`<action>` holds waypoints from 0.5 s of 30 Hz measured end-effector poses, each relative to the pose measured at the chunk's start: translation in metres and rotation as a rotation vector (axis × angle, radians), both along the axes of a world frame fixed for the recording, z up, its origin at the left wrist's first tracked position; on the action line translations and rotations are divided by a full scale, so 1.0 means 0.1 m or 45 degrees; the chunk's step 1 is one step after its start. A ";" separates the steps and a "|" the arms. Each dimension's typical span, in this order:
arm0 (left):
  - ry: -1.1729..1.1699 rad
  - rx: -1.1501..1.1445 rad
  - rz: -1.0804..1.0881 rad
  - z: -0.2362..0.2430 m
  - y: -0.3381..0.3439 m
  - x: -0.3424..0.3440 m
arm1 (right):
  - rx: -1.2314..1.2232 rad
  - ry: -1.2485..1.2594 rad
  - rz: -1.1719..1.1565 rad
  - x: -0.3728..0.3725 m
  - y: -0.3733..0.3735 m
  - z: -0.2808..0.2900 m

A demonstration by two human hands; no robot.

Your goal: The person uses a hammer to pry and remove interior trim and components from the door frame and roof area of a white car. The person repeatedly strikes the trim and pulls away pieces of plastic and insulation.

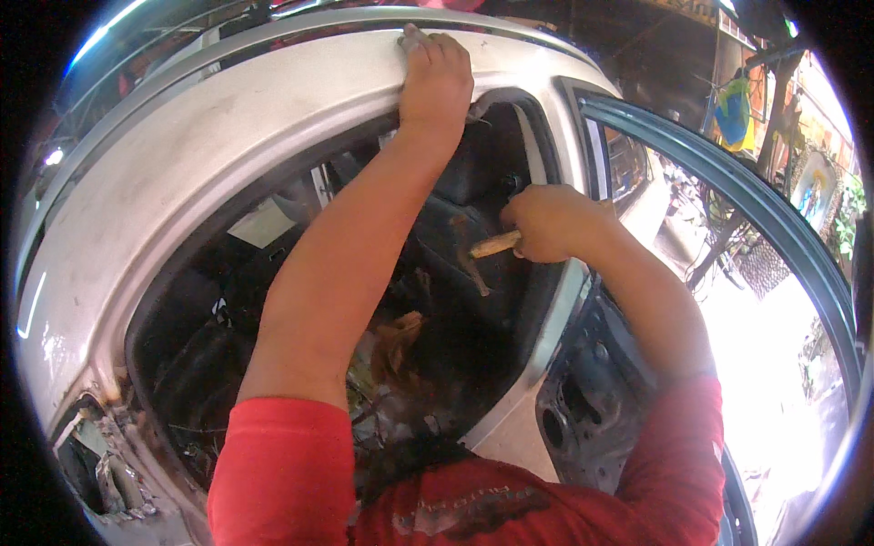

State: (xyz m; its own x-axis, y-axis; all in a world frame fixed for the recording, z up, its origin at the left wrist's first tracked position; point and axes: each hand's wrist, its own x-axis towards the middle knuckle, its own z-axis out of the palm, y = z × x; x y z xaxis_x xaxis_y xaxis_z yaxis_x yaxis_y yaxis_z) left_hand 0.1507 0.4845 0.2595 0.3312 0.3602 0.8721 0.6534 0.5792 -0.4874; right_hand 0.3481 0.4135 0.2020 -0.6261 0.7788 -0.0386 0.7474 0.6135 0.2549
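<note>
- Left hand [435, 77] is up on the car roof [228, 109], palm down, fingers curled over the top edge right above the door opening [364, 318]. It's resting or bracing there, not wrapped around anything.
- Right hand [546, 223] is closed tight around a wooden handle [494, 244]. The pale end pokes out of the fist toward the cabin. It sits just inside the door opening, near the pillar and in front of the dark seat [464, 209].
- Can't see the working end of that tool; the fist hides it, so no idea what kind it is.
- What could go wrong, my guess: the fist is really close to the bare metal pillar, so a slip could skin the knuckles on the edge.
- The open car door [728, 182] stands right beside the right arm. If it moved inward it could catch the elbow.
- There's loose junk and torn metal in the cabin and at the lower left corner of the body. Leaning in further could snag a red sleeve [282, 473].
- If the left hand slid off the smooth roof, the person would lose their support.
- Count: two hands, one wooden handle, one open door, one seat clearly visible, two red sleeves.
</note>
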 end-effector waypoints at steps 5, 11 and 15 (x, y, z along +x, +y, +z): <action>0.007 0.017 -0.041 -0.03 0.16 -0.01 | -0.034 0.004 -0.022 0.10 -0.03 -0.14; 0.067 0.087 -0.045 -0.09 0.28 0.15 | -0.083 0.077 0.014 0.23 -0.09 -0.26; 0.119 -0.020 -0.175 -0.16 0.55 0.35 | -0.099 0.136 0.098 0.26 0.00 -0.50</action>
State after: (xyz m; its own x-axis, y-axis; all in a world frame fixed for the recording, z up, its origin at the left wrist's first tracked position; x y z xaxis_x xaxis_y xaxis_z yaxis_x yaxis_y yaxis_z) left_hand 0.1861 0.5399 0.2435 0.4580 0.3194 0.8296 0.6772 0.4792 -0.5583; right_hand 0.3737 0.4136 0.1515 -0.6874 0.7257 -0.0270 0.7179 0.6847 0.1259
